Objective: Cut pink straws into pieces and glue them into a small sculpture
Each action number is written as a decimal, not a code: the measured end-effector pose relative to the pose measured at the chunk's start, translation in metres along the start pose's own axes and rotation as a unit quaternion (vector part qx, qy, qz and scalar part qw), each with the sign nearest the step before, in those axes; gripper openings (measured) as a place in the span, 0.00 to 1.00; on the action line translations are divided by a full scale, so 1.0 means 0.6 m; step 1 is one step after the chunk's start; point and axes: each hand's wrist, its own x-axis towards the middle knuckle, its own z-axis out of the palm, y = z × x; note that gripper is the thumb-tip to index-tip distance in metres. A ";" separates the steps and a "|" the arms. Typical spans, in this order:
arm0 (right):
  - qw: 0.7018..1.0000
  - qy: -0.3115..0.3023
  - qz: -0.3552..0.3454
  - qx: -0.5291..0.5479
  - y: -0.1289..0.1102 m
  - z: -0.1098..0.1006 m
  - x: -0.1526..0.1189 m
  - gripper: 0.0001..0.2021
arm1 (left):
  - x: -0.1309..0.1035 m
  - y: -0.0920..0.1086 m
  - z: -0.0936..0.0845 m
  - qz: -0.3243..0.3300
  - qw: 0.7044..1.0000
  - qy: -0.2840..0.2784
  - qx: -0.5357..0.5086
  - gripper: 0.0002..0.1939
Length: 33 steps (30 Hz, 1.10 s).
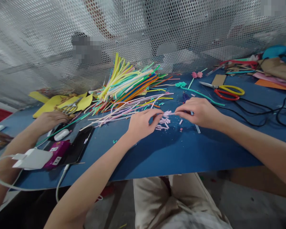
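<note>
My left hand point(143, 123) pinches a small lilac cluster of pipe cleaner point(167, 113) between thumb and forefinger. On its other side, the fingertips of my right hand point(200, 111) are closed on a thin lilac end of the same piece. Short cut lilac pieces point(164, 123) lie in a loose pile on the table under my fingers. Close behind my right hand is a dark purple item point(186, 97), partly hidden by it. A big bundle of coloured pipe cleaners point(131, 79) lies behind my left hand, with loose lilac lengths point(116, 114) in front.
Scissors with yellow and red handles point(228, 90) lie at right, near black cables point(252, 111). Behind are teal point(181, 84) and pink point(196, 74) pipe-cleaner flowers. At left are a phone point(79, 144), a white charger point(33, 158) and another person's hand point(49, 122). Perforated metal mesh point(138, 38) stands behind.
</note>
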 end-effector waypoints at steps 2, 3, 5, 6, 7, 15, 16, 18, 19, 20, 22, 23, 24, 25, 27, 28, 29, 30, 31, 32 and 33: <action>1.000 -0.005 0.008 0.006 -0.003 0.000 0.000 0.11 | -0.001 0.001 0.001 0.010 1.000 0.009 0.014 0.12; 1.000 -0.008 0.012 0.010 -0.004 0.000 0.000 0.11 | -0.001 0.001 0.001 0.013 1.000 0.014 0.019 0.13; 0.999 -0.014 0.018 0.024 -0.006 -0.001 -0.001 0.10 | -0.001 -0.001 0.002 0.021 0.999 0.024 0.026 0.13; 0.999 -0.017 0.022 0.031 -0.006 -0.001 -0.001 0.10 | -0.001 -0.002 0.003 0.026 0.999 0.028 0.027 0.13; 0.999 -0.021 0.027 0.037 -0.006 -0.001 -0.001 0.10 | -0.001 -0.004 0.003 0.032 0.999 0.030 0.026 0.12; 0.997 -0.022 0.039 0.070 -0.013 -0.003 0.000 0.10 | -0.001 -0.007 0.001 0.055 0.998 0.030 0.003 0.10; 0.996 -0.019 0.044 0.076 -0.015 -0.005 0.001 0.09 | -0.002 -0.007 0.001 0.057 0.998 0.031 -0.001 0.09; 0.994 -0.010 0.059 0.091 -0.019 -0.008 0.003 0.09 | -0.002 -0.007 0.001 0.060 0.998 0.034 -0.010 0.09; 0.993 -0.005 0.070 0.099 -0.021 -0.009 0.003 0.08 | -0.002 -0.007 0.001 0.060 0.997 0.036 -0.016 0.08; 0.991 0.000 0.082 0.107 -0.023 -0.010 0.004 0.08 | -0.002 -0.007 0.000 0.059 0.997 0.035 -0.021 0.08; 0.988 0.009 0.103 0.117 -0.025 -0.010 0.005 0.08 | -0.002 -0.005 0.000 0.055 0.998 0.032 -0.028 0.08; 0.987 0.013 0.109 0.119 -0.025 -0.009 0.006 0.09 | -0.002 -0.004 0.000 0.053 0.998 0.027 -0.029 0.09; 0.986 0.015 0.111 0.121 -0.026 -0.007 0.006 0.10 | -0.002 -0.002 0.000 0.050 0.998 0.022 -0.028 0.09; 0.986 0.015 0.109 0.122 -0.026 -0.005 0.006 0.11 | -0.002 -0.001 0.000 0.047 0.998 0.016 -0.027 0.09; 0.987 0.017 0.101 0.126 -0.028 0.001 0.006 0.11 | -0.002 0.000 0.002 0.044 0.999 0.009 -0.027 0.09; 0.987 0.019 0.100 0.128 -0.030 0.003 0.006 0.11 | -0.003 0.000 0.004 0.042 0.999 0.006 -0.029 0.10; 0.986 0.022 0.101 0.130 -0.032 0.005 0.006 0.11 | -0.003 -0.001 0.005 0.041 0.999 0.005 -0.031 0.10; 0.985 0.026 0.103 0.132 -0.033 0.007 0.006 0.10 | -0.004 -0.002 0.007 0.040 0.999 0.006 -0.033 0.10; 0.985 0.029 0.105 0.135 -0.035 0.009 0.006 0.10 | -0.005 -0.003 0.008 0.039 0.999 0.007 -0.034 0.10; 0.984 0.031 0.106 0.140 -0.037 0.010 0.006 0.10 | -0.005 -0.004 0.010 0.040 0.999 0.008 -0.036 0.09; 0.983 0.034 0.105 0.144 -0.038 0.011 0.007 0.10 | -0.006 -0.006 0.010 0.039 0.998 0.006 -0.038 0.09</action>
